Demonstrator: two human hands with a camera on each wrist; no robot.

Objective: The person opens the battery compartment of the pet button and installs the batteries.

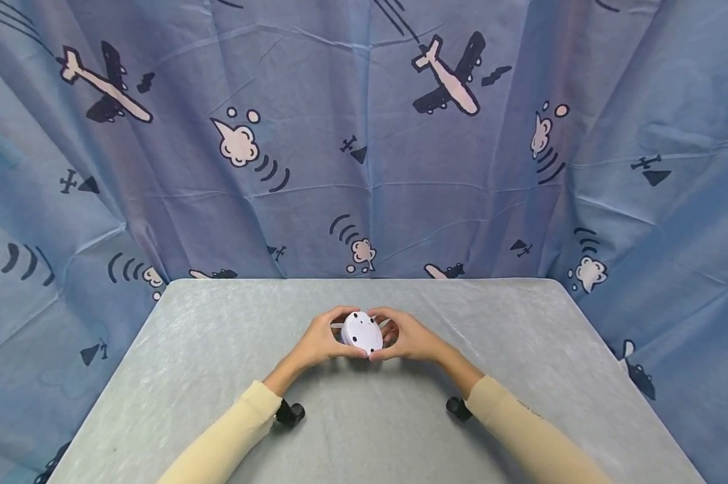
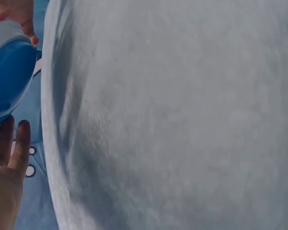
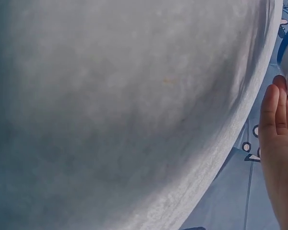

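Observation:
A round white device (image 1: 362,332) with small dark dots on its underside is held up over the table between both hands. Its other side shows a smooth blue face (image 2: 10,79) in the left wrist view, and a blue rim (image 3: 284,45) appears in the right wrist view. The left hand (image 1: 322,341) grips its left side, thumb at the near edge and fingers at the far edge. From the right, the right hand (image 1: 415,339) holds it the same way, several fingers partly behind it. What exactly the device is, I cannot tell.
A grey cloth-covered table (image 1: 218,356) lies below the hands. Behind and beside it hangs a blue curtain (image 1: 315,148) printed with planes and clouds. Dark wrist-worn cameras (image 1: 290,413) sit by the cream sleeves (image 1: 233,430).

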